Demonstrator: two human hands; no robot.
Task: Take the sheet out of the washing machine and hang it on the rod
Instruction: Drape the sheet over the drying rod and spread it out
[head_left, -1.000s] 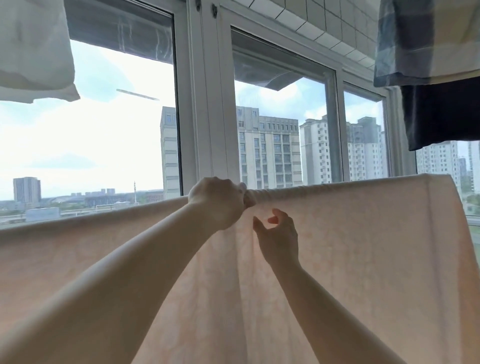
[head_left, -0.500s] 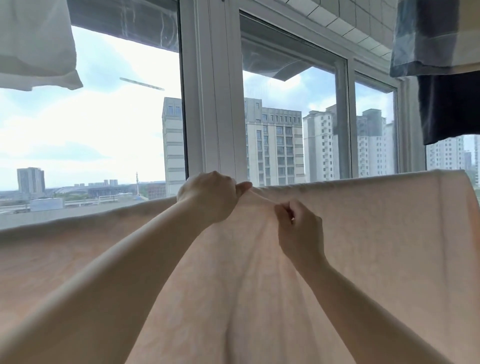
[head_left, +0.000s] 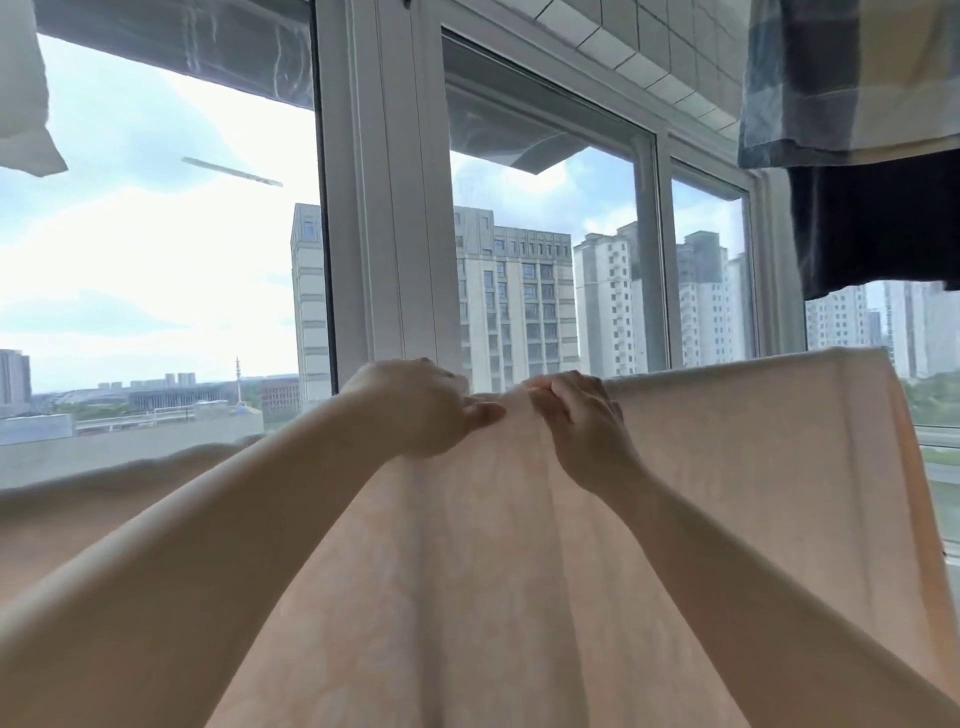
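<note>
Between the two raised forearms, a pale peach sheet (head_left: 727, 467) hangs draped over its top edge, which runs level from the hands out to the right and sags lower and blurred to the left of the left arm. Whatever bears it along that top edge is covered by the cloth, so the rod itself cannot be made out.

Both hands meet at the top fold, close together but not touching. On the left, the left hand (head_left: 415, 405) has its fingers curled over the edge and its thumb pressed against the near face, pinching the fabric. Just to its right, the right hand (head_left: 582, 415) grips the same fold, fingers bent over the top and knuckles toward the camera. Below the two grips the cloth falls in long vertical creases (it fills most of the lower view).

Beyond the hands stands a white-framed window (head_left: 384, 208), with pale apartment towers (head_left: 514, 301) and cloudy sky behind the glass. Above and to the right of the right hand hang a blue checked cloth (head_left: 852, 78) and, under it, a dark garment (head_left: 878, 223). Up to the left of the left hand, a corner of a white pillow or cushion (head_left: 21, 104) hangs into view. No writing can be read anywhere.
</note>
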